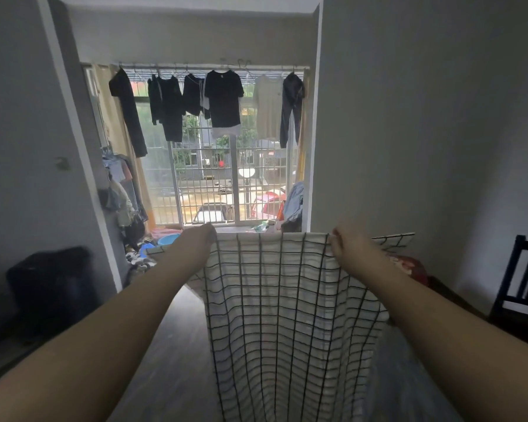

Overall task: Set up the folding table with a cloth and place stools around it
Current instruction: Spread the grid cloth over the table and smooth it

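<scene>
— Any containers in front of us?

— Two, on the floor by the window (208,184): a blue basin (169,239) with a pink basin (164,232) just behind it. We cannot tell what is in either. A black bag (49,278) stands by the left wall, its opening out of our sight.

— And what else is around us?

— Clothes (223,99) hang in a row on a rail across the top of the barred window. A dark chair (525,275) stands at the right wall, and a red thing (409,266) shows just behind our right forearm. The checked cloth (287,300) blocks most of what lies ahead and below. A grey wood-grain surface (171,345) shows beside it; we cannot tell whether that is table or floor.

— Where is the cloth, then?

— In the air between our arms, hanging from its top edge, with a corner sticking out past each hand.

— And our hands?

— Both arms reach forward, raised. Our right hand (346,243) pinches the top edge, fingers curled. Our left hand (200,239) grips the same edge; its fingers are blurred and partly hidden behind the fabric.
</scene>
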Available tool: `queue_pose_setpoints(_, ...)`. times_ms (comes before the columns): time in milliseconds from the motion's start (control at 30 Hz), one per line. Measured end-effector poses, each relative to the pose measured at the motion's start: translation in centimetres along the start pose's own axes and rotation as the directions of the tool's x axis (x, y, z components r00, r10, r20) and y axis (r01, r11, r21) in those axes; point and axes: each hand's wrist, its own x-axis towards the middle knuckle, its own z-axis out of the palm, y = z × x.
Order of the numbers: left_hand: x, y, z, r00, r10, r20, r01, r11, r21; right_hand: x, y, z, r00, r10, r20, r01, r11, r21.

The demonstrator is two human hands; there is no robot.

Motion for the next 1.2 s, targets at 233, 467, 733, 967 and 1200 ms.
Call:
queue_pose_setpoints(233,-1.3,-5.5,-0.3,0.996,0.042,0.084,-0.054,0.989,0.138,-0.1,-2.4,3.9,0.997,0.032,0.069,-0.009,0.953,-0.304)
queue_pose_setpoints(467,-2.1,-9.0,1.3,0.998,-0.022,-0.056,0.039,0.944,0.329,0.8,-5.5,6.1,0.996,0.030,0.087,0.028,0.805,-0.593)
queue_pose_setpoints(733,1.3,-11.3,4.4,0.999,-0.042,-0.006,0.041,0.931,0.362,3.6,-3.7,10.7,0.997,0.063,0.043,-0.031,0.852,-0.523)
queue_pose_setpoints(967,7.7,-12.8,6.4,1.000,-0.008,-0.013,0.012,0.938,0.345,10.4,-1.6,15.2,0.986,0.096,0.137,-0.067,0.977,-0.202)
queue_pose_setpoints(1200,17.2,-12.4,2.6,0.989,-0.007,-0.149,0.062,0.928,0.366,21.4,-1.9,15.1,0.998,0.044,0.040,-0.041,0.997,-0.064)
